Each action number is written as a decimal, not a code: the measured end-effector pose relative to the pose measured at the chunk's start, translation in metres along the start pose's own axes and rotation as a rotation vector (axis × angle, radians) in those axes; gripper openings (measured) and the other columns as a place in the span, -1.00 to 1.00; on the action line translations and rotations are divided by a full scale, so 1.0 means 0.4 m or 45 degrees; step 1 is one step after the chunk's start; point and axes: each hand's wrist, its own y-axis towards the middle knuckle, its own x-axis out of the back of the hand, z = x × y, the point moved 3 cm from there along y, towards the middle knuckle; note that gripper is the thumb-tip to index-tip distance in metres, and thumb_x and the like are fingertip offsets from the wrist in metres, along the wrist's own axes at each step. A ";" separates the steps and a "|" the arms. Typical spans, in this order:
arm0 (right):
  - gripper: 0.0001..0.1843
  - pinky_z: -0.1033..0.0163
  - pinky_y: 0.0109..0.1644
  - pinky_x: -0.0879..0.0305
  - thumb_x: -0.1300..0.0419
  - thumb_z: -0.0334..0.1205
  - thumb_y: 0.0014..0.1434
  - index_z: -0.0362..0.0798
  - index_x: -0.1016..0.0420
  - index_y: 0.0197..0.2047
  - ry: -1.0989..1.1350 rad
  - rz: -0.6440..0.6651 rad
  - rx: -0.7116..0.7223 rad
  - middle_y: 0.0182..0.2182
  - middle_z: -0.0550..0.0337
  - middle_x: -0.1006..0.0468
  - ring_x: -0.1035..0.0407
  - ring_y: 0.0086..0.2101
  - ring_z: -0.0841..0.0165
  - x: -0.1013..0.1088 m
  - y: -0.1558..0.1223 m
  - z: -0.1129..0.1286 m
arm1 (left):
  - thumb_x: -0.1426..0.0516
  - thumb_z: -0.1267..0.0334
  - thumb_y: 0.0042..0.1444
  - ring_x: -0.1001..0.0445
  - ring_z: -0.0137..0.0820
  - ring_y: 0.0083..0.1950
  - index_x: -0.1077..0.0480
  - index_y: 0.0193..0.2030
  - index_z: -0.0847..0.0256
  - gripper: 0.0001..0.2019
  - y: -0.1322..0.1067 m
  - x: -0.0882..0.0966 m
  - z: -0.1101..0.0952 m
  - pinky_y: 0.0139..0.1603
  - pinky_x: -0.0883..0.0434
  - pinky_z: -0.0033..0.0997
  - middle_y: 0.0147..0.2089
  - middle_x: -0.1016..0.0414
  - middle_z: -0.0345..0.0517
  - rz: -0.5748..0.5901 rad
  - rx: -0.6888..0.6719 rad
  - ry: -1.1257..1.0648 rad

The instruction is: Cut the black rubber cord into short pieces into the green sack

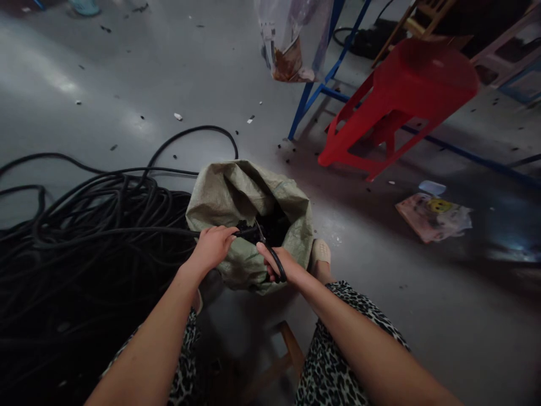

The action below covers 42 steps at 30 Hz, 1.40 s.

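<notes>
Filling the left half of the frame, a loose heap of black hose (84, 225) sprawls on the grey floor (127, 84), one strand leading right from it into the left hand (213, 245), whose fingers are closed around it just at the mouth of the woven sack (236, 194). Holding it there keeps the free end over the opening, so I judge that cut pieces drop straight in. The right hand (281, 265), lower centre, is pressed shut around the handles of black scissors (266, 248), their blades pointing up toward the strand's end; whether they bite it is too dark to tell. The sack's inside shows only black shapes. At upper right a red stool (406, 90) lies tipped, and a hanging plastic bag (291, 39) is cut off by the top edge.
</notes>
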 end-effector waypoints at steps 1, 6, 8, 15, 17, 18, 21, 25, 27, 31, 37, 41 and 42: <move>-0.37 0.43 -0.74 -0.16 -0.06 0.36 0.09 -0.09 -0.21 -0.55 0.008 -0.005 -0.007 -0.79 0.33 -0.22 -0.17 -0.79 0.51 -0.001 -0.002 0.001 | 0.05 0.21 0.24 -0.44 -0.21 0.02 -0.40 0.09 0.09 -0.66 0.000 -0.001 0.000 0.01 -0.27 -0.19 -0.04 -0.54 -0.06 0.001 0.003 0.000; -0.39 0.44 -0.78 -0.11 -0.08 0.31 0.11 -0.10 -0.21 -0.58 0.040 -0.028 -0.033 -0.79 0.33 -0.21 -0.16 -0.81 0.52 -0.006 -0.014 0.008 | 0.05 0.23 0.24 -0.44 -0.20 0.01 -0.40 0.09 0.10 -0.65 0.002 -0.006 -0.003 0.00 -0.27 -0.18 -0.05 -0.54 -0.07 0.015 0.009 0.018; -0.40 0.44 -0.78 -0.11 -0.09 0.29 0.12 -0.10 -0.21 -0.58 0.036 -0.031 -0.040 -0.78 0.33 -0.21 -0.16 -0.81 0.52 -0.006 -0.015 0.008 | 0.05 0.22 0.24 -0.44 -0.21 0.01 -0.40 0.09 0.09 -0.65 0.003 -0.007 -0.004 0.01 -0.27 -0.19 -0.05 -0.54 -0.06 0.021 0.011 0.031; -0.40 0.39 -0.76 -0.12 -0.13 0.29 0.08 -0.09 -0.21 -0.60 -0.062 -0.039 -0.066 -0.77 0.29 -0.22 -0.18 -0.79 0.47 -0.002 -0.014 0.003 | 0.04 0.23 0.23 -0.44 -0.21 0.01 -0.41 0.08 0.09 -0.66 0.006 -0.013 -0.012 0.00 -0.26 -0.20 -0.06 -0.54 -0.04 0.059 0.031 0.100; -0.40 0.37 -0.73 -0.13 -0.13 0.31 0.07 -0.08 -0.21 -0.61 -0.101 -0.046 -0.095 -0.77 0.28 -0.23 -0.19 -0.79 0.46 -0.001 -0.017 0.002 | 0.04 0.23 0.23 -0.45 -0.20 0.01 -0.41 0.07 0.09 -0.66 0.007 -0.015 -0.016 0.00 -0.27 -0.20 -0.06 -0.54 -0.04 0.072 0.031 0.120; -0.40 0.36 -0.72 -0.14 -0.12 0.32 0.07 -0.08 -0.22 -0.61 -0.122 -0.048 -0.111 -0.77 0.26 -0.23 -0.19 -0.78 0.45 0.000 -0.020 0.001 | 0.03 0.23 0.23 -0.44 -0.20 0.01 -0.42 0.07 0.09 -0.66 0.007 -0.016 -0.019 0.00 -0.27 -0.20 -0.06 -0.54 -0.03 0.079 0.033 0.129; -0.40 0.33 -0.69 -0.16 -0.09 0.31 0.10 -0.07 -0.23 -0.61 -0.178 -0.051 -0.140 -0.75 0.22 -0.27 -0.21 -0.77 0.42 0.001 -0.033 0.000 | 0.03 0.24 0.22 -0.44 -0.17 0.03 -0.43 0.06 0.10 -0.66 0.008 -0.018 -0.027 -0.01 -0.28 -0.17 -0.04 -0.54 0.00 0.115 0.046 0.160; -0.40 0.36 -0.70 -0.12 -0.07 0.28 0.14 -0.09 -0.22 -0.61 -0.189 -0.061 -0.149 -0.74 0.22 -0.27 -0.22 -0.76 0.43 0.006 -0.046 -0.012 | 0.04 0.25 0.22 -0.45 -0.16 0.01 -0.42 0.07 0.11 -0.65 0.008 -0.019 -0.043 -0.03 -0.29 -0.18 -0.05 -0.54 0.00 0.151 0.036 0.201; -0.39 0.38 -0.72 -0.10 -0.08 0.29 0.12 -0.10 -0.23 -0.61 -0.177 -0.066 -0.152 -0.75 0.23 -0.27 -0.22 -0.76 0.44 0.011 -0.045 -0.026 | 0.04 0.25 0.22 -0.45 -0.17 0.00 -0.42 0.07 0.11 -0.65 0.008 -0.019 -0.047 -0.03 -0.30 -0.19 -0.06 -0.54 0.00 0.146 0.030 0.205; -0.36 0.41 -0.75 -0.09 -0.09 0.36 0.06 -0.11 -0.27 -0.58 -0.151 -0.082 -0.152 -0.76 0.24 -0.28 -0.24 -0.76 0.43 0.025 -0.031 -0.048 | 0.04 0.24 0.21 -0.46 -0.16 0.01 -0.42 0.07 0.11 -0.65 0.008 -0.019 -0.042 -0.03 -0.31 -0.18 -0.05 -0.54 -0.01 0.116 0.028 0.187; -0.36 0.40 -0.69 -0.20 -0.04 0.37 0.10 -0.14 -0.35 -0.46 -0.029 -0.029 -0.219 -0.74 0.26 -0.31 -0.26 -0.75 0.46 0.030 -0.024 -0.039 | 0.06 0.22 0.23 -0.44 -0.19 0.03 -0.40 0.09 0.11 -0.64 0.006 -0.010 -0.024 0.00 -0.30 -0.21 -0.01 -0.53 -0.03 0.079 0.037 0.124; -0.35 0.42 -0.65 -0.21 -0.02 0.35 0.12 -0.16 -0.41 -0.37 -0.035 0.031 -0.105 -0.69 0.23 -0.39 -0.32 -0.70 0.45 0.023 -0.025 -0.034 | 0.07 0.21 0.24 -0.44 -0.20 0.02 -0.40 0.10 0.12 -0.63 0.008 -0.002 -0.020 -0.01 -0.31 -0.22 -0.03 -0.53 -0.02 0.063 0.035 0.091; -0.34 0.43 -0.64 -0.20 -0.02 0.36 0.12 -0.16 -0.42 -0.36 -0.051 0.044 -0.061 -0.68 0.22 -0.40 -0.33 -0.68 0.45 0.022 -0.025 -0.033 | 0.07 0.21 0.24 -0.45 -0.20 0.02 -0.40 0.10 0.13 -0.63 0.010 -0.001 -0.019 -0.01 -0.31 -0.22 -0.03 -0.53 -0.01 0.060 0.035 0.083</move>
